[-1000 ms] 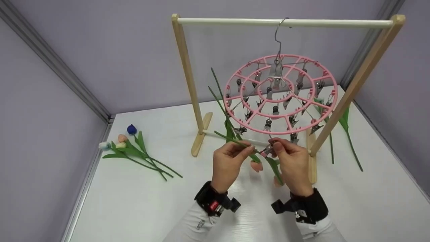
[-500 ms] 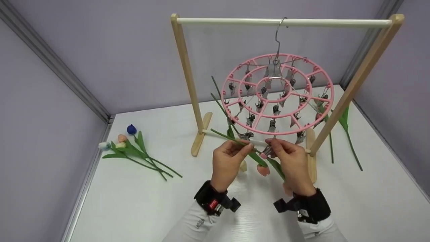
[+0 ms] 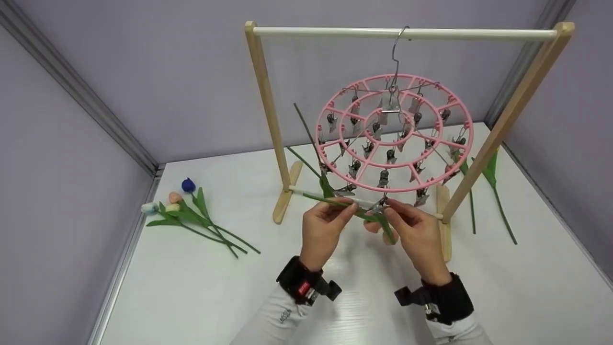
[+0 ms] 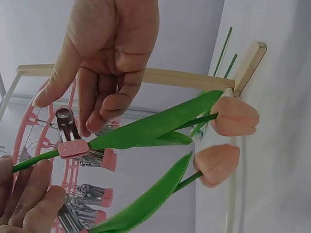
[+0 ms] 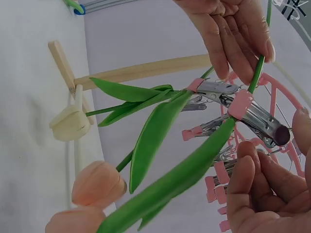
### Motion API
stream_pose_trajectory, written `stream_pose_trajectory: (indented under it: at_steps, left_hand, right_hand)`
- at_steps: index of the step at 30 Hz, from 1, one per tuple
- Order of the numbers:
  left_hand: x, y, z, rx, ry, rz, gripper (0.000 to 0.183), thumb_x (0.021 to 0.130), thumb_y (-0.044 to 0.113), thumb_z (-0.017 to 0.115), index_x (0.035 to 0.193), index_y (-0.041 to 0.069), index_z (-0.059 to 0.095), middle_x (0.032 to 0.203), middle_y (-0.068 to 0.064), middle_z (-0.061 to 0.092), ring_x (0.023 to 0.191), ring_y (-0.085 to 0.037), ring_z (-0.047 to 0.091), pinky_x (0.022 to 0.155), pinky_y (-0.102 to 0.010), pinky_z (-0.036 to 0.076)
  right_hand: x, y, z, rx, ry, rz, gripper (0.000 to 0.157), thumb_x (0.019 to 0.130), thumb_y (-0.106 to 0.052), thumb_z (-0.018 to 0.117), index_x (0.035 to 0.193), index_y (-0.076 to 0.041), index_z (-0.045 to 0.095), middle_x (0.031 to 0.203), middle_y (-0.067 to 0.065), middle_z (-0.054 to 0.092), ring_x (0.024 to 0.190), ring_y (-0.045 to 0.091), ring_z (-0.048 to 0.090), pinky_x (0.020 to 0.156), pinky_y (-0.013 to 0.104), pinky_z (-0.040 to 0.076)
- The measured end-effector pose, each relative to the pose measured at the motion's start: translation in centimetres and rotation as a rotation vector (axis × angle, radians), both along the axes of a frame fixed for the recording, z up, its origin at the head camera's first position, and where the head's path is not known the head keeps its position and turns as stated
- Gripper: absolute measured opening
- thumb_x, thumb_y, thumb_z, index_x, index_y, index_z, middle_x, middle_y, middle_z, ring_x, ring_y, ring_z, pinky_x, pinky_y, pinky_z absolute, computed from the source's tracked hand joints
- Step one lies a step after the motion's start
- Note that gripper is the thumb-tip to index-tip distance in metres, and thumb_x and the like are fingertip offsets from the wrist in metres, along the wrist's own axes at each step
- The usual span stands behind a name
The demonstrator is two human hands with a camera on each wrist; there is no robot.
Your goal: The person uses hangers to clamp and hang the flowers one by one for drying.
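My left hand pinches the green stem of a peach artificial tulip between thumb and fingers. A metal clip with pink tips bites across that stem, beside the leaf. Around the clip, my right hand has its thumb and fingers spread apart, free of the handles in both wrist views. The clip hangs from the front of a round pink hanger. Close by, another peach tulip and a cream tulip hang head down from clips.
The hanger hooks over the white rail of a wooden stand. Several tulips lie on the white table at the left. More stems show behind the stand's right leg. Several bare clips dangle beneath the rings.
My right fingers have let go of the clip, which now grips the stem. The held tulip's bloom has shifted up and left. The hanger has swung slightly left.
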State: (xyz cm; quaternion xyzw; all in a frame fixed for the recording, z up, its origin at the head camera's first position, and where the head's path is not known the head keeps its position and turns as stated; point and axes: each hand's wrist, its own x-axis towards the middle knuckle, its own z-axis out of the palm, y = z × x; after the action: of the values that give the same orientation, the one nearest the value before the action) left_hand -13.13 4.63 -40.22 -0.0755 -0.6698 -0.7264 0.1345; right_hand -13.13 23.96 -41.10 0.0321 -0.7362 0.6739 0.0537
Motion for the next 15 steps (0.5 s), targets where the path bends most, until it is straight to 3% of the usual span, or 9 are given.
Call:
stream_pose_trajectory:
  at_steps: [5, 15]
  left_hand:
    - [-0.4, -0.4, -0.1, -0.007, 0.004, 0.023, 0.017, 0.089, 0.015, 0.076, 0.103, 0.005, 0.074, 0.096, -0.006, 0.073, 0.089, -0.023, 0.071, 0.079, -0.035, 0.058]
    - [-0.9, -1.1, -0.2, 0.037, 0.014, 0.006, 0.019, 0.091, 0.008, 0.073, 0.106, -0.003, 0.071, 0.096, -0.012, 0.072, 0.087, -0.030, 0.071, 0.079, -0.036, 0.059]
  right_hand:
    - [0.1, 0.4, -0.5, 0.101, 0.006, -0.034, 0.032, 0.093, -0.030, 0.072, 0.117, -0.009, 0.074, 0.110, 0.007, 0.072, 0.093, 0.015, 0.066, 0.072, 0.020, 0.053]
    - [0.6, 1.4, -1.6, 0.160, 0.070, -0.028, 0.025, 0.092, -0.024, 0.073, 0.110, -0.006, 0.076, 0.093, 0.006, 0.074, 0.081, 0.022, 0.069, 0.068, 0.023, 0.056]
